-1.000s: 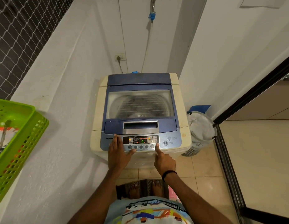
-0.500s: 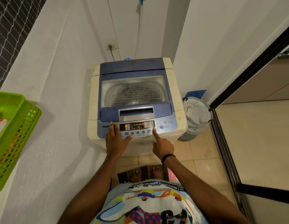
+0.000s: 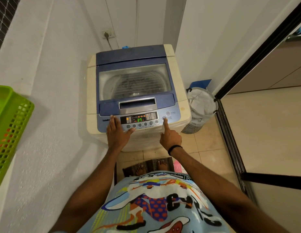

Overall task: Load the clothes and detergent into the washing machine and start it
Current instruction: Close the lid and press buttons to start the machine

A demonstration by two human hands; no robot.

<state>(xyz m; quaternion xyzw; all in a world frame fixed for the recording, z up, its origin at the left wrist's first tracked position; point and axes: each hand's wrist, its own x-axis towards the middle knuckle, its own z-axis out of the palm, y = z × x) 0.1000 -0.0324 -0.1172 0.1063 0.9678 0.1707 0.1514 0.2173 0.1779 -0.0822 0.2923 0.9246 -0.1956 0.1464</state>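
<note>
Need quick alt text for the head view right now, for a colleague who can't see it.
A person's right hand points its index finger onto the start/pause button of a closed top-load washing machine; the left hand rests flat on the control panel, whose display reads 37.

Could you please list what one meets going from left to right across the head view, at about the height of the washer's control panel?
Green perforated plastic basket → flat left hand → green-digit control display → pointing right hand → white fabric laundry hamper → black door frame.
</note>
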